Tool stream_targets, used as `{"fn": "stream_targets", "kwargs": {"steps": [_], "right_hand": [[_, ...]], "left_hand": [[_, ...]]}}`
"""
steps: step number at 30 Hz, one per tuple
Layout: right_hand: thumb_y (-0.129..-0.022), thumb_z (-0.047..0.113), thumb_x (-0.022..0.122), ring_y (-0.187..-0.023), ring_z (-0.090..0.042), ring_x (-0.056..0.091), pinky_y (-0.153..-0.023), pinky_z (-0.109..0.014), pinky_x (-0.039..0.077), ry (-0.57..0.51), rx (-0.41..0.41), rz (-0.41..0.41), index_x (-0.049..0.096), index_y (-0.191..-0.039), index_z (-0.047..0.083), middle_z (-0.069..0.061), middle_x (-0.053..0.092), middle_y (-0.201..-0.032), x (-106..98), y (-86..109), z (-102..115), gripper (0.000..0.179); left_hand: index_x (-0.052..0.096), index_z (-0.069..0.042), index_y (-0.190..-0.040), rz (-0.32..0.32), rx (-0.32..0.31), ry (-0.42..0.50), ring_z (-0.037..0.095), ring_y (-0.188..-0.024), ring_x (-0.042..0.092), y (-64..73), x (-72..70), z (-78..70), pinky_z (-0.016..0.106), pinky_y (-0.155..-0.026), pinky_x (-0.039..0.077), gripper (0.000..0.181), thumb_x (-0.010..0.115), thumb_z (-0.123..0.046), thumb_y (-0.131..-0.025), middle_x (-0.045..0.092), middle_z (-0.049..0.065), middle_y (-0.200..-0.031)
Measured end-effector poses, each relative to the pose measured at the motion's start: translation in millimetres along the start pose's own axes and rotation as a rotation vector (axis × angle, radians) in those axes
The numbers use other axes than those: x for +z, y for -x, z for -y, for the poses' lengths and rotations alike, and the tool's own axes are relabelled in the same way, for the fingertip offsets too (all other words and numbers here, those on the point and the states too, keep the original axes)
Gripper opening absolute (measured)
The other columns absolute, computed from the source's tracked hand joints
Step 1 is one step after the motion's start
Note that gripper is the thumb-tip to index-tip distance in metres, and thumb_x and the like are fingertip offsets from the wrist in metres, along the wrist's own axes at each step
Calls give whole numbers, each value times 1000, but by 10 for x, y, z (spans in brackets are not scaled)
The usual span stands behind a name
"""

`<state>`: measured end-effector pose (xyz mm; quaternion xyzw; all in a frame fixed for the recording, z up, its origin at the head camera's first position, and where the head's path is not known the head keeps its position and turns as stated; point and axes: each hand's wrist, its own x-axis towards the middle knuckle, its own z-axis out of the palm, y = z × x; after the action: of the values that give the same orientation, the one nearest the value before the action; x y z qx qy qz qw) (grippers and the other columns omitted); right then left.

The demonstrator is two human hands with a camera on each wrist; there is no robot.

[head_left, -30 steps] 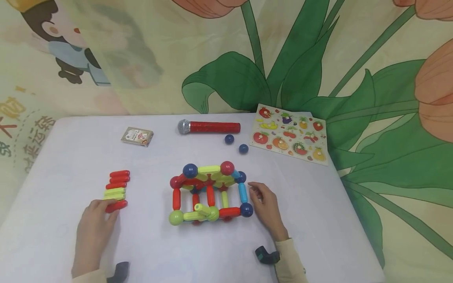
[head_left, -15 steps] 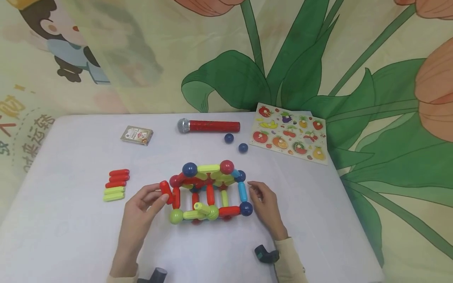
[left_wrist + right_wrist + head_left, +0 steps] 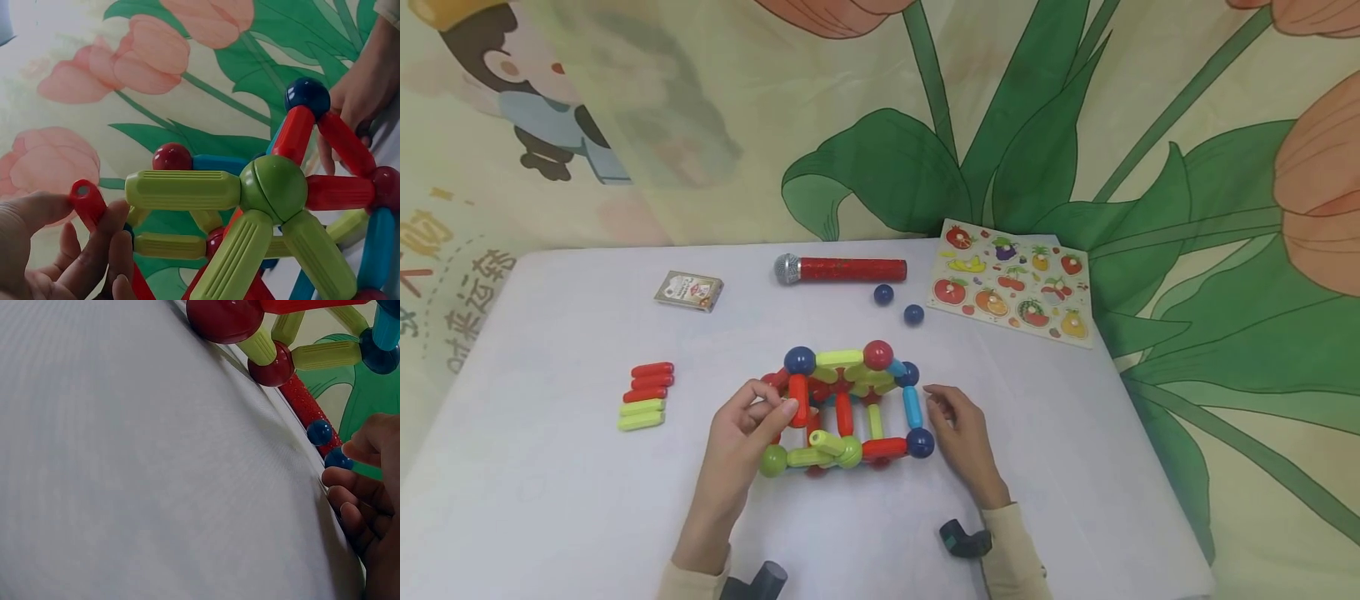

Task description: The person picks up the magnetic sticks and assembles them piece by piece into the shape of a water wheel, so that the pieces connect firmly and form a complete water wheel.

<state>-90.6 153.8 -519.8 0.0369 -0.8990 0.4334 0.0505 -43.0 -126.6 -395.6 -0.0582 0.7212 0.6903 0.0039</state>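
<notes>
A frame of magnetic rods and balls (image 3: 844,417), in red, green and blue, stands mid-table. My left hand (image 3: 737,446) pinches a red magnetic rod (image 3: 799,402) between thumb and fingers at the frame's left side. The rod is upright, its top close to a dark blue ball (image 3: 800,360); I cannot tell whether they touch. In the left wrist view, a holed end of that red rod (image 3: 86,199) shows, near a green ball (image 3: 274,189) with several rods on it. My right hand (image 3: 964,442) rests on the table by the frame's right side, fingers loosely curled and holding nothing.
Left on the white table (image 3: 550,500) lie red rods (image 3: 649,382) and green rods (image 3: 642,414) in a row. Behind the frame are a red microphone (image 3: 842,269), two blue balls (image 3: 883,294), a fruit puzzle board (image 3: 1011,283) and a small box (image 3: 689,290).
My left hand has picked the red rod from the row at left and carried it right to the frame, turning it upright. The right hand stays in place.
</notes>
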Motion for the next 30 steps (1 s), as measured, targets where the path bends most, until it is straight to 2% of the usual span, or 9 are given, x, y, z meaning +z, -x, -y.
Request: {"fn": "stream_targets", "kwargs": {"steps": [4, 11, 18, 23, 25, 27, 30], "right_hand": [[-95, 14, 59, -79, -7, 54, -71, -24, 50, -3, -9, -2, 64, -117, 14, 4, 63, -95, -1, 2, 0, 22], [-94, 13, 60, -79, -7, 54, -71, -22, 49, -6, -20, -11, 65, -116, 14, 4, 63, -95, 1, 9, -1, 23], [-95, 15, 60, -80, -7, 54, -71, -23, 49, -14, -8, -13, 65, -116, 15, 4, 64, -96, 2, 3, 3, 22], [-95, 14, 58, -80, -7, 54, -70, -23, 49, -9, -3, -3, 65, -116, 14, 4, 63, -95, -1, 5, 11, 22], [-95, 15, 58, -79, -8, 53, -68, -22, 48, 7, 13, 12, 63, -118, 15, 4, 61, -97, -9, -29, 25, 24], [-95, 17, 58, -77, -10, 51, -66, -23, 47, 32, 39, 27, 61, -122, 17, 4, 58, -102, -24, -119, 49, 27], [-95, 20, 59, -77, -11, 50, -66, -24, 46, 77, 73, 62, 53, -131, 20, 1, 52, -115, -37, -378, 93, 37]], "left_hand": [[49, -4, -90, 1, 18, -3, 15, -62, 38, -4, 15, 0, 27, -54, 29, 13, 61, -11, -93, 44, 9, -58], [50, -3, -89, 11, 19, -14, 15, -68, 42, -16, 12, 12, 28, -62, 32, 14, 60, -12, -93, 48, 0, -59], [51, -2, -89, 16, 16, -42, 18, -73, 47, -26, 2, 24, 29, -68, 36, 15, 58, -14, -95, 53, 3, -60], [54, 0, -91, -35, 10, -111, 17, -78, 60, -8, -99, 94, 25, -74, 47, 21, 55, -20, -98, 67, 2, -75], [55, 1, -92, -67, 0, -145, 16, -84, 64, 6, -167, 151, 25, -78, 48, 25, 53, -23, -99, 72, 2, -88], [56, 0, -92, -109, -22, -189, 14, -84, 64, 19, -232, 234, 24, -78, 48, 27, 53, -27, -99, 72, 3, -90], [57, -3, -95, -160, -68, -270, 9, -86, 63, 34, -301, 391, 19, -79, 46, 27, 54, -30, -98, 69, 3, -89]]}}
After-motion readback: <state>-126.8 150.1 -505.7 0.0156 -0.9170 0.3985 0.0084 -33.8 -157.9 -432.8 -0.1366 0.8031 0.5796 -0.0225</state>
